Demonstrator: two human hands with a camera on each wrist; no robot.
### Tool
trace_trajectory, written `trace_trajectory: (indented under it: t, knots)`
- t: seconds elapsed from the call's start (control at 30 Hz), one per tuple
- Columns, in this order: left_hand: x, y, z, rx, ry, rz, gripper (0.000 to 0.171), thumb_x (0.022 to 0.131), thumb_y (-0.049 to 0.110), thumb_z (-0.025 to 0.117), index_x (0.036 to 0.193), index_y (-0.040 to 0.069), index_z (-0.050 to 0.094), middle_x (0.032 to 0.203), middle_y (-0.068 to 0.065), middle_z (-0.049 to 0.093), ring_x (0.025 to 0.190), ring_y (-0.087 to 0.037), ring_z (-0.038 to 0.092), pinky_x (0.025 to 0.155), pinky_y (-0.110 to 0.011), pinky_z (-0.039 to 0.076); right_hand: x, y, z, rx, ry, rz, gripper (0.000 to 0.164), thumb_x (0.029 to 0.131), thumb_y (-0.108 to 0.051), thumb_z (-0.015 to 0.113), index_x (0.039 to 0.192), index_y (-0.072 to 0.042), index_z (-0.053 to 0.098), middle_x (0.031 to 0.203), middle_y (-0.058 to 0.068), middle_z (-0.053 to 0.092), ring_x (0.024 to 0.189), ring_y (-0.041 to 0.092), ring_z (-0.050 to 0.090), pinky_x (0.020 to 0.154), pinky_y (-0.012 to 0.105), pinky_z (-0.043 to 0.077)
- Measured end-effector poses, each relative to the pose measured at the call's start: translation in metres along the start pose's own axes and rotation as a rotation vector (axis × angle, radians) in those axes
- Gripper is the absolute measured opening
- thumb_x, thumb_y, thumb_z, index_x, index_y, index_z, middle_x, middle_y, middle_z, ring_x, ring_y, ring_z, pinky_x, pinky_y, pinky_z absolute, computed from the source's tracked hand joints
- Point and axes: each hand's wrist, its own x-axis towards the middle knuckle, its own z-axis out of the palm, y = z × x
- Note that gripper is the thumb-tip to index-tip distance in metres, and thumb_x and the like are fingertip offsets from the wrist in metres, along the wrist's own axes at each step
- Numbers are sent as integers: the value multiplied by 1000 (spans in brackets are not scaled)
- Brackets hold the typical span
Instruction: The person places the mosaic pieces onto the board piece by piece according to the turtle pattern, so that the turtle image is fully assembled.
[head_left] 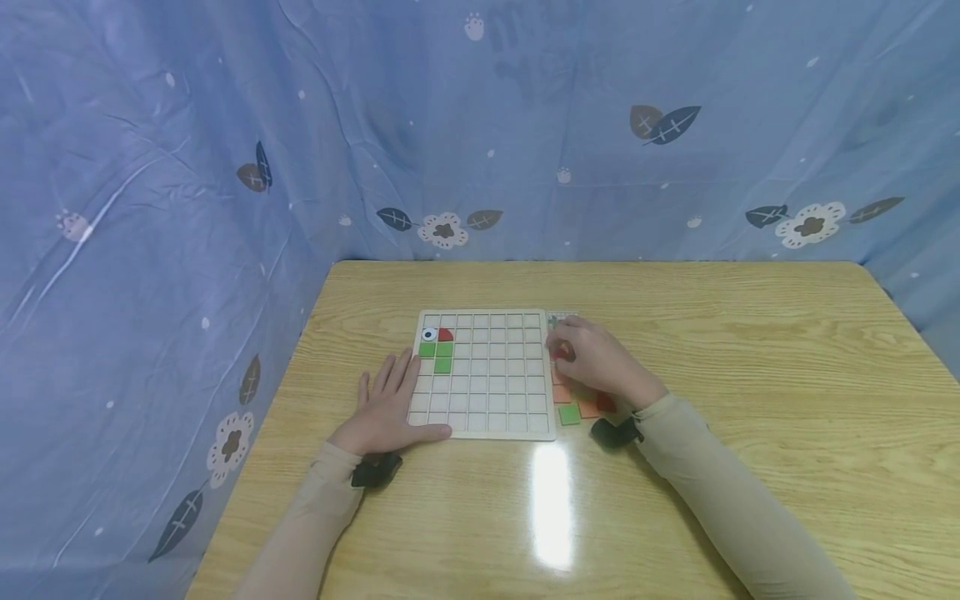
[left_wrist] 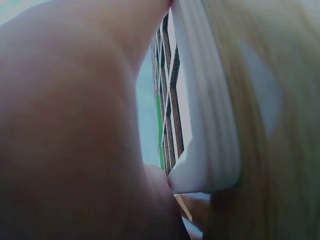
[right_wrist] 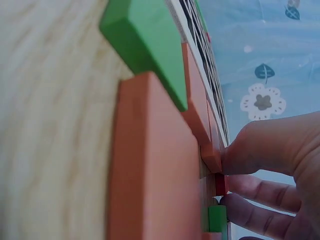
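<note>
A white grid board (head_left: 480, 417) lies on the table. On its upper left cells sit a white tile with an eye (head_left: 428, 334), a red rounded tile (head_left: 446, 335) and several green tiles (head_left: 443, 365). My left hand (head_left: 382, 417) rests over the board's left edge, fingers spread, thumb along the near edge. Just right of the board, my right hand (head_left: 596, 358) bends its thumb and fingers down among loose tiles. In the right wrist view its fingertips pinch at a red tile (right_wrist: 221, 185), next to orange tiles (right_wrist: 196, 97); the grip is partly hidden.
Loose tiles lie by the board's right side: a green tile (head_left: 569, 414), orange tiles (head_left: 588, 409) and a red tile (head_left: 606, 402). A printed card (head_left: 562, 317) shows partly behind the right hand. A blue patterned curtain (head_left: 525, 125) hangs behind the wooden table (head_left: 750, 333).
</note>
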Motion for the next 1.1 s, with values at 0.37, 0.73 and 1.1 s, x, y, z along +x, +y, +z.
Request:
trace_trajectory:
  t: [0.37, 0.73, 1.1]
  knots:
    - [0, 1, 0, -6, -2, -2, 130, 80, 77, 71, 169, 9, 3, 177, -11, -5, 162, -41, -6, 121, -74, -5, 2, -1, 1, -12, -20, 46, 18, 85, -3, 72, 100, -11, 75, 100, 3, 67, 90, 21, 56, 80, 36, 48]
    - [0, 0, 1, 5, -5, 1, 130, 81, 77, 70, 168, 8, 4, 177, -12, -5, 162, -41, -6, 121, -74, -5, 1, -1, 1, 6, -10, 14, 19, 87, -4, 70, 104, -10, 75, 112, 6, 72, 107, 25, 64, 96, 45, 53]
    - [0, 0, 0, 5, 4, 9, 130, 81, 79, 68, 168, 8, 3, 177, -13, -4, 162, -42, -6, 120, -75, -4, 1, -19, 1, 95, 39, -117, 17, 89, -5, 73, 102, -11, 82, 102, 2, 68, 84, 15, 58, 75, 32, 51]
